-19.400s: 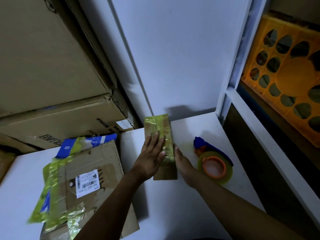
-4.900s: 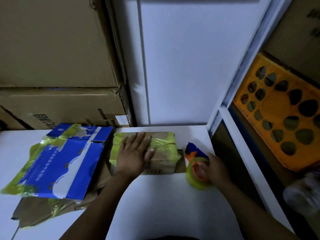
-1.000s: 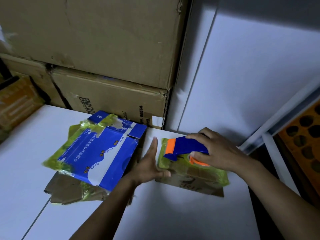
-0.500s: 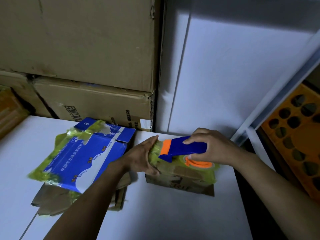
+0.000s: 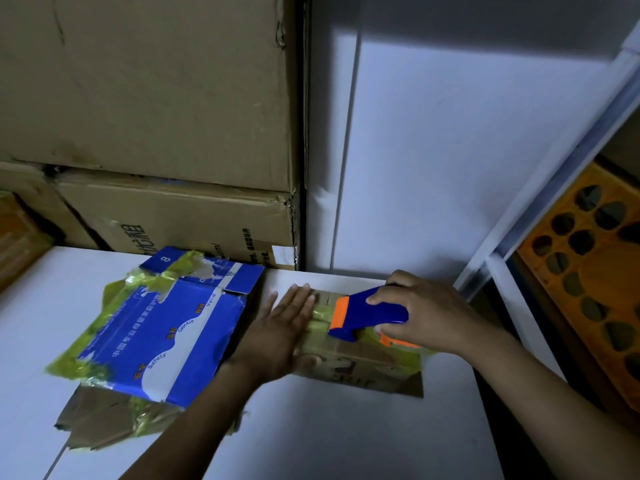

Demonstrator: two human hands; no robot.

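A small cardboard parcel (image 5: 363,362) wrapped in yellow-green tape lies on the white table (image 5: 329,438) near the back wall. My left hand (image 5: 280,337) lies flat with straight fingers over the parcel's left end. My right hand (image 5: 429,313) grips the blue and orange tape dispenser (image 5: 367,315), which sits on top of the parcel. The dispenser's orange roll core shows just under my right hand.
A flattened blue and white carton (image 5: 166,327) with yellow-green tape lies on loose cardboard at the left. Large stacked cardboard boxes (image 5: 156,133) stand behind it. A white wall panel (image 5: 450,168) rises at the back. An orange perforated crate (image 5: 595,271) sits in the shelf at right.
My left hand has gone from curling round the parcel's left end to lying flat on its top. My right hand still holds the dispenser on the parcel.
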